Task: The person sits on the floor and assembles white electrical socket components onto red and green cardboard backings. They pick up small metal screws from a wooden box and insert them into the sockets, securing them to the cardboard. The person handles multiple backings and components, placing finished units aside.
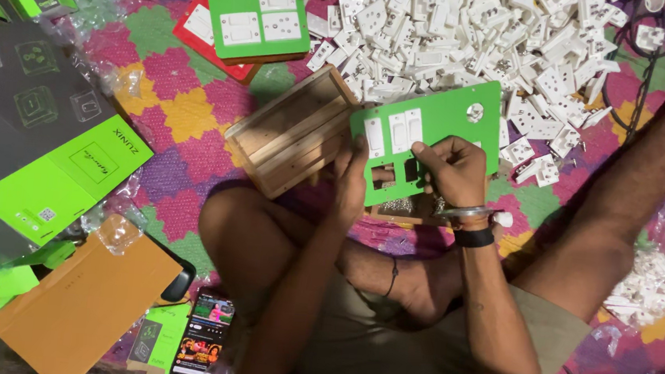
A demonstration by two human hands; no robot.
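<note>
Over the crossed legs: green switch panel (434, 144), three white switches fitted, held at its left edge by left hand (349, 182); right hand (452, 168) pinching at an empty cutout; wooden box (293, 130) alongside

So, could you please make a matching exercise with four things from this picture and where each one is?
Things:
1. green panel
2. wooden box
3. phone
4. pile of white switches

Places:
A. on the mat beside the left knee, screen lit
B. at the top, behind the panel
C. held by both hands, left hand and right hand
D. just left of the panel, open side up

Pairs: 1-C, 2-D, 3-A, 4-B
</note>
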